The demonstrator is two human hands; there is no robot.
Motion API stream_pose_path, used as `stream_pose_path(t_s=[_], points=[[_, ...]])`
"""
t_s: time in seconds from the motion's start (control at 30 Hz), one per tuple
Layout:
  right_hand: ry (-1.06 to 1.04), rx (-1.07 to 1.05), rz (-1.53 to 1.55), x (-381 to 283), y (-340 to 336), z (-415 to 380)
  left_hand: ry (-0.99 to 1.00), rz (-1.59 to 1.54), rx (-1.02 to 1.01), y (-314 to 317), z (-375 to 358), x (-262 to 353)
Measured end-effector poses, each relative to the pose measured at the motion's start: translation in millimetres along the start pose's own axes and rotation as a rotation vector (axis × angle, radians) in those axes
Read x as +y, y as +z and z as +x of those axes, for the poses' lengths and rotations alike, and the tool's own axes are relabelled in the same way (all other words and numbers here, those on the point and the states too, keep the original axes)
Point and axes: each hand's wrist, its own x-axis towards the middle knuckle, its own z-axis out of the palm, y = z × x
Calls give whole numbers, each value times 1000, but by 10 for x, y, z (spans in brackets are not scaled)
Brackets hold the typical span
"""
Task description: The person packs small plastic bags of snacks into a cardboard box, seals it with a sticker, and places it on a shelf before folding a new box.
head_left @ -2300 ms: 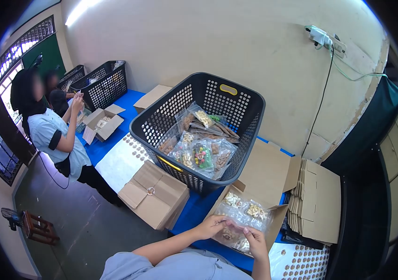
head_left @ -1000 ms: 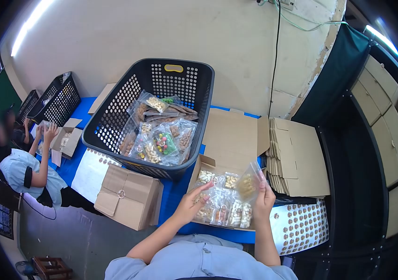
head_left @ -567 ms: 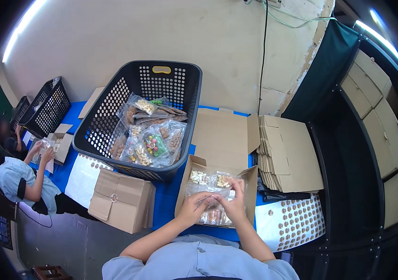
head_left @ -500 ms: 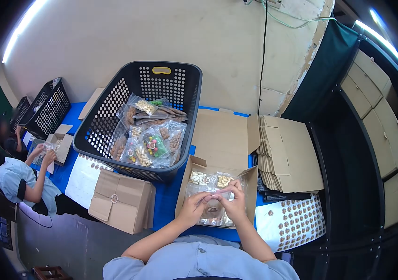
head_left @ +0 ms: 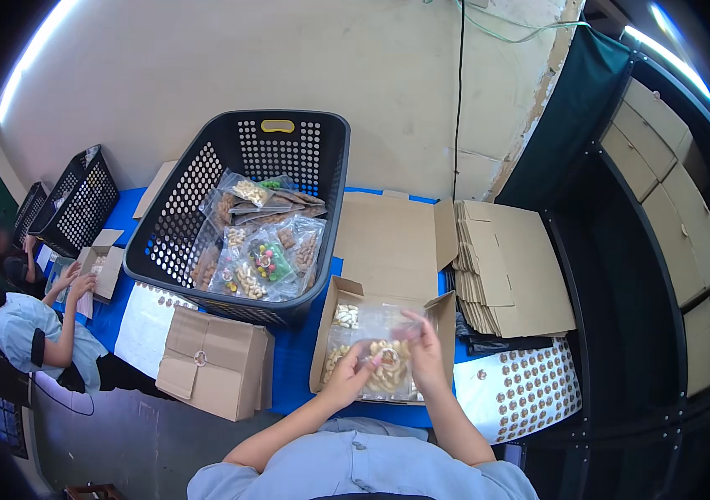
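A clear plastic bag is held above an open cardboard box, its left edge in the left hand, thumb across the front. Pale curved nuts fill its lower part, and a round sticker sits on its face. The right hand, fingers blurred, is at its upper right edge. The box's lid lies folded back; inside, smaller-looking packets of pale pieces show beside the bag.

The hands have moved apart, and the bag of nuts now shows plainly between them.
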Motion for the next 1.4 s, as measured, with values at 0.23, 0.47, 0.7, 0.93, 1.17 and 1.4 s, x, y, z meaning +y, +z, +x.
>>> stream_pose_path(t_s=[0.23,0.47,0.7,0.93,1.17,1.4], points=[[232,-329,-183,175,-62,-76,60,-34,87,-66,70,-16],[331,-362,104,-19,-51,-5,72,-19,24,-147,132,20],[63,-8,33,-21,-247,40,190,492,13,-118,124,-43],[201,-366,-247,121,-304,-108,54,-6,111,-241,145,31],[-113,-449,-449,-154,-325,-26,134,206,143,-333,156,218],[-376,-406,-777,-239,-127,-116,230,343,-34,-274,71,271]])
